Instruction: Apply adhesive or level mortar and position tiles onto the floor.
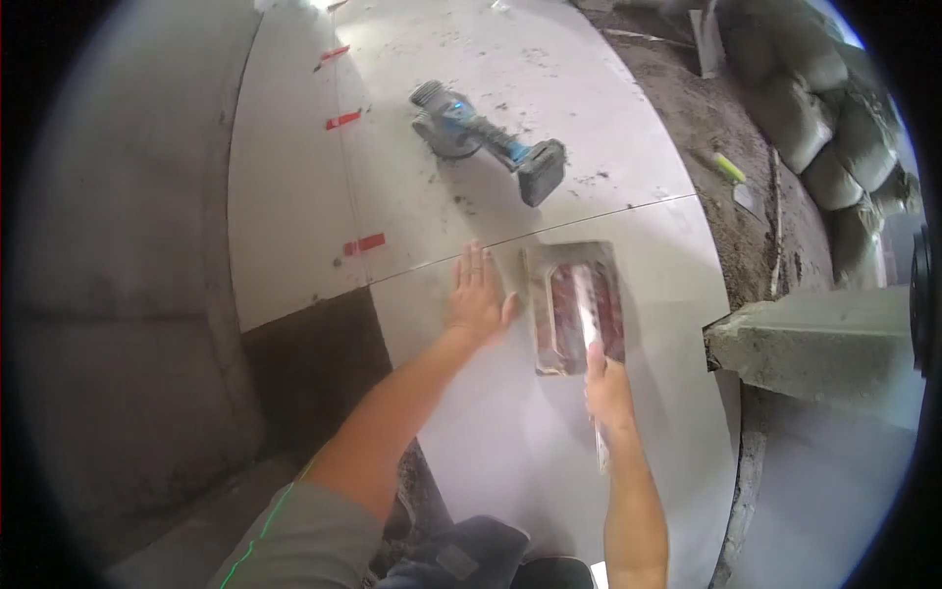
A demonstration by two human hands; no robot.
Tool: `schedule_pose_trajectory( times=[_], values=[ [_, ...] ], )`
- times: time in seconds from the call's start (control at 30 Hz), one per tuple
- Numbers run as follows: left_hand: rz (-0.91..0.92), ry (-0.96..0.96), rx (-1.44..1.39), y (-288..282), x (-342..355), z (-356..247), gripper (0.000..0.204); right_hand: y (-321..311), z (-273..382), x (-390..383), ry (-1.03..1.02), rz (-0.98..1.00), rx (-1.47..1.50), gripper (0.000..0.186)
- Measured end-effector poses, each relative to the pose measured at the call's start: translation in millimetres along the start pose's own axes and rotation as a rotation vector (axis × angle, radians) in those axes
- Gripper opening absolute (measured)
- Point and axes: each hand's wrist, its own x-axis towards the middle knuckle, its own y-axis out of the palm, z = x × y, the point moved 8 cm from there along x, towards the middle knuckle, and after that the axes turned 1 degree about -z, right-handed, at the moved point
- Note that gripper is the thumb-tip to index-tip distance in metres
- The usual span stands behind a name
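My left hand (476, 299) lies flat with stretched fingers on a large pale tile (471, 402), just below the joint with the tile beyond it. My right hand (609, 396) is closed around a long white handle (601, 447), whose far end is blurred. That end lies over a rectangular grey-brown pad with a dark reddish middle (571, 304), resting on the same tile right of my left hand. Whether the handle is fixed to the pad I cannot tell. Beyond the joint, a blue and dark cordless power tool (486, 142) lies on the farther tile.
Red tape strips (364, 243) cross a seam at the left. Dark bare ground (319, 358) shows beside the near tile, along a grey wall (118, 226). At the right are a concrete block (814, 344), filled sacks (795, 128) and a trowel with a yellow-green handle (730, 168).
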Motion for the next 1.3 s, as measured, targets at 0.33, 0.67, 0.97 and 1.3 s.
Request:
schedule_pose_trajectory(
  times=[0.33, 0.67, 0.97, 1.3],
  values=[
    [-0.059, 0.036, 0.144, -7.2, -2.2, 3.0, 0.09, -32.4, -12.7, -44.7, -0.15, -0.344, 0.041, 0.066],
    [0.018, -0.027, 0.189, -8.7, -9.5, 21.5, 0.089, -45.5, -3.7, -52.3, -0.073, -0.185, 0.052, 0.064],
    [-0.012, -0.016, 0.176, -3.1, -6.2, 24.2, 0.089, -54.8, 10.4, -21.7, 0.182, -0.039, 0.301, 0.063],
    [0.0, -0.007, 0.191, 7.2, -7.4, 15.6, 0.09, -62.3, 3.4, 4.1, 0.285, -0.029, 0.307, 0.066]
  ],
)
